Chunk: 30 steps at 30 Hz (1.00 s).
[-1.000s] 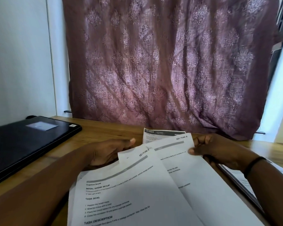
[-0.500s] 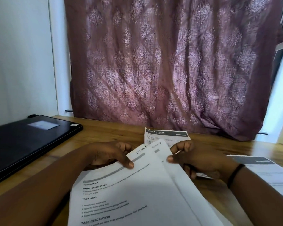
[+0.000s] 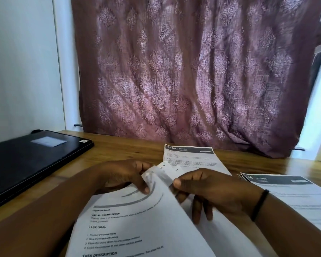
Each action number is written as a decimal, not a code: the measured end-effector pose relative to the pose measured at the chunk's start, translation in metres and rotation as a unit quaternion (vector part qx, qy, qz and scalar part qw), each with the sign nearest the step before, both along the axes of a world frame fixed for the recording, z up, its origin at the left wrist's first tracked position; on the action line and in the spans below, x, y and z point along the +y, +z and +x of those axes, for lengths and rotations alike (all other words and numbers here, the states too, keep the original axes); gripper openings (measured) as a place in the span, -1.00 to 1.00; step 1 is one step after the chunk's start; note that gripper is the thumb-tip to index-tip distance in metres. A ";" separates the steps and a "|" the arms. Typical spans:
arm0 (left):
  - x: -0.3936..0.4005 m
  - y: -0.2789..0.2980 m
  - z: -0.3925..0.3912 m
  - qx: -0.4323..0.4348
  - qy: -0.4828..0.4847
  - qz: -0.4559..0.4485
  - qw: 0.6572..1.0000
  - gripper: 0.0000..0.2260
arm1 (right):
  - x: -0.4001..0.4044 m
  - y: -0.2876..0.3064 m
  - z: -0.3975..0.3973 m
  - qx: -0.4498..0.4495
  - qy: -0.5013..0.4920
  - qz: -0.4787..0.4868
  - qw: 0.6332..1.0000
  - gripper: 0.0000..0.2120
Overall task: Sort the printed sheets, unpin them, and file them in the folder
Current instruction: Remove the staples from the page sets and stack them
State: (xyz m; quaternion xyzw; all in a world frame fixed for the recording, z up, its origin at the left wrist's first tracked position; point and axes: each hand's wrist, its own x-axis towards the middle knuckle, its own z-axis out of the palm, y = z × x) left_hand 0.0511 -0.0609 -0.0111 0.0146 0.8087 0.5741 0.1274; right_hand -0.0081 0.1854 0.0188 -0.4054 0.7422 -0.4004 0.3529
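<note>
Low in the centre of the frame, a stapled or pinned set of printed sheets (image 3: 137, 229), top page headed "INITIAL SCENE SETUP", "TASK GOAL" and "TASK DESCRIPTION", upper corner curled up and bent back between both hands. Left hand (image 3: 126, 175) at centre frame, fingers curled over that bent corner, thumb pressing down on the top page, grasping the set. Right hand (image 3: 211, 190) just right of centre, thumb and forefinger pinching the same folded corner from the other side, remaining fingers tucked under the pages; black band (image 3: 258, 204) round the wrist. Exact fastening at the corner blurred, not readable. Beyond the hands, a 2nd printed sheet (image 3: 191, 156) with a dark header bar reading "KITCHEN", flat on the wooden table (image 3: 122, 147), its near edge hidden behind the hands. At the right edge of the frame, a 3rd printed sheet (image 3: 295, 193), also with a dark "KITCHEN" header, flat on the table, well apart from the held set, with another dark-edged page corner peeking out from under its upper left. At the left of the frame, a closed black laptop (image 3: 30, 164) with a pale label on its lid, lying on the table apart from all papers. Filling the upper centre, a mauve patterned curtain (image 3: 193, 71) hanging down to the table's far edge; pale wall (image 3: 20, 62) at upper left.
</note>
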 end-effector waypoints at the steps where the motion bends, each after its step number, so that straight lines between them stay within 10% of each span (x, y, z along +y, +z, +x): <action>1: 0.001 0.000 0.000 -0.002 0.000 0.008 1.000 -0.64 | 0.000 -0.002 -0.004 0.036 -0.029 -0.017 0.999 -0.79; 10: 0.003 0.000 0.003 0.021 0.021 0.002 1.000 -0.81 | 0.008 -0.009 -0.039 0.297 -0.203 -0.032 0.933 -0.85; 24: 0.005 0.005 0.006 0.054 0.043 0.009 0.998 -0.73 | -0.002 -0.017 -0.039 0.136 -0.197 0.008 0.971 -0.60; 30: 0.001 0.002 0.006 0.109 0.069 0.015 0.992 -0.68 | 0.003 -0.017 -0.050 0.059 -0.232 -0.075 0.968 -0.87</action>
